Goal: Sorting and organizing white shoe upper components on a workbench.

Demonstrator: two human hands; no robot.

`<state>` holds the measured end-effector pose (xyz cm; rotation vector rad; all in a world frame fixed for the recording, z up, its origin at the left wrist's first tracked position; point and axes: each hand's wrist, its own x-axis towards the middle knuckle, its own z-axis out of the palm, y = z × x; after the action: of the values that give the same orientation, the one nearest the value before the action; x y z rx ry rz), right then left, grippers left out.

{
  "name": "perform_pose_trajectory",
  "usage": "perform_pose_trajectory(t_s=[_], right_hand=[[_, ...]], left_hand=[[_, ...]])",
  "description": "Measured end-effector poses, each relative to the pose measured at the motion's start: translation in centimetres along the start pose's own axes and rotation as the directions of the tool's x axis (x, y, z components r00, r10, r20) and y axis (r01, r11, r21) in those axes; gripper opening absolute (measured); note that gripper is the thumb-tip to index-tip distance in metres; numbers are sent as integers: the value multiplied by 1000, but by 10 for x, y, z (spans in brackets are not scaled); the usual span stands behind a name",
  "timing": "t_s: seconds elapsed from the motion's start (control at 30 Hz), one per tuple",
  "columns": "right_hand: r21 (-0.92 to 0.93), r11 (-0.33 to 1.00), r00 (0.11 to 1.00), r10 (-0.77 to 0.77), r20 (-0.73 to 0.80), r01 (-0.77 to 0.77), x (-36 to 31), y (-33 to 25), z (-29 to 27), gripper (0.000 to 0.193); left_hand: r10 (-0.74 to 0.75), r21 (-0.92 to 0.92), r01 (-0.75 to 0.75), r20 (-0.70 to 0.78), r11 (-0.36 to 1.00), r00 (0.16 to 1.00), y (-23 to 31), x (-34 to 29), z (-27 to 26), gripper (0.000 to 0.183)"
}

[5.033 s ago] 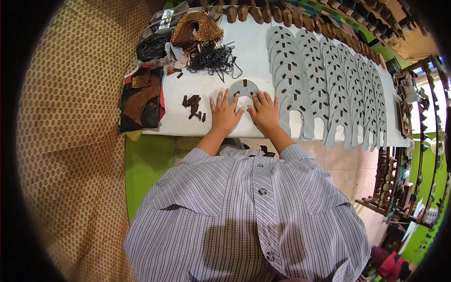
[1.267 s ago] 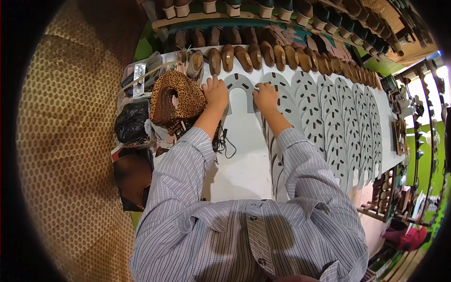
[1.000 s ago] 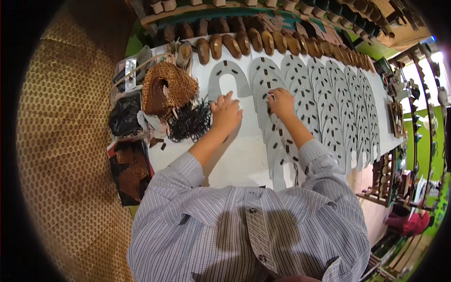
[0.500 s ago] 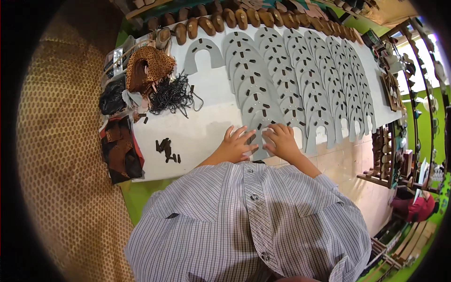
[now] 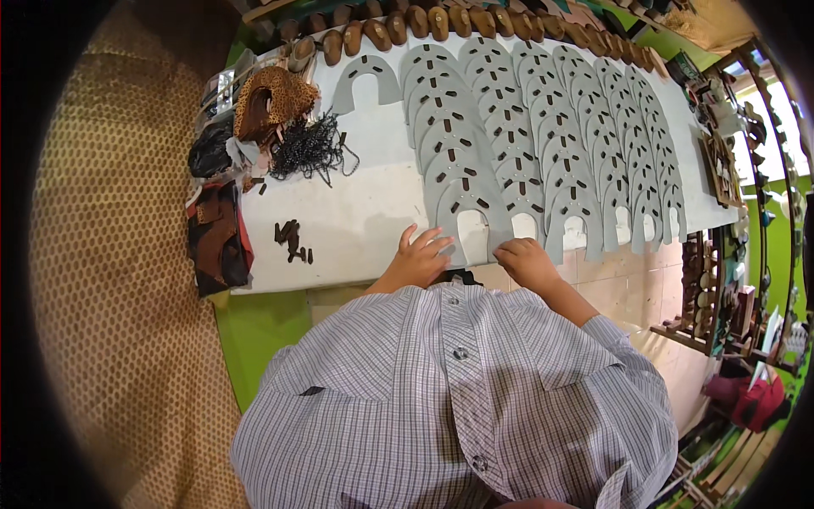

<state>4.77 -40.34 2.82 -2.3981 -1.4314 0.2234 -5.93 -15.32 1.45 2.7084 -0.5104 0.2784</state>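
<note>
The nearest grey U-shaped shoe upper (image 5: 451, 197), with small dark strips on its curved end, lies at the front of an overlapping row on the table. My left hand (image 5: 415, 257) rests by the tip of its left leg, fingers spread. At the tip of the right leg is my right hand (image 5: 529, 265), its fingers drawn together on the grey material. Several more rows of matching uppers (image 5: 570, 197) extend to the right. A single grey upper (image 5: 386, 83) lies apart at the far left.
Left on the white table (image 5: 356, 222) are loose dark strips (image 5: 290, 237), a tangle of black cord (image 5: 312, 148) and leopard-print material (image 5: 292, 93). Brown shoe lasts (image 5: 397, 27) line the back edge. A rack (image 5: 710, 288) stands at the right, near a person in red (image 5: 757, 399).
My right hand has moved from above the front upper to the tip of its right leg, fingers closing. The upper's opening now shows between my hands. The whole view has shifted slightly.
</note>
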Motion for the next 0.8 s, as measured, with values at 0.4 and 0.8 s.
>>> perform_pose_trajectory(t_s=[0.4,0.8], right_hand=[[-37,999,995,1,96,2,67,10,-89,7],[100,970,946,190,262,-222,26,-2,-32,23]], left_hand=[[-136,-62,131,-82,989,987,-40,38,-82,9],[-60,-292,116,193,949,979,-28,21,-31,8]])
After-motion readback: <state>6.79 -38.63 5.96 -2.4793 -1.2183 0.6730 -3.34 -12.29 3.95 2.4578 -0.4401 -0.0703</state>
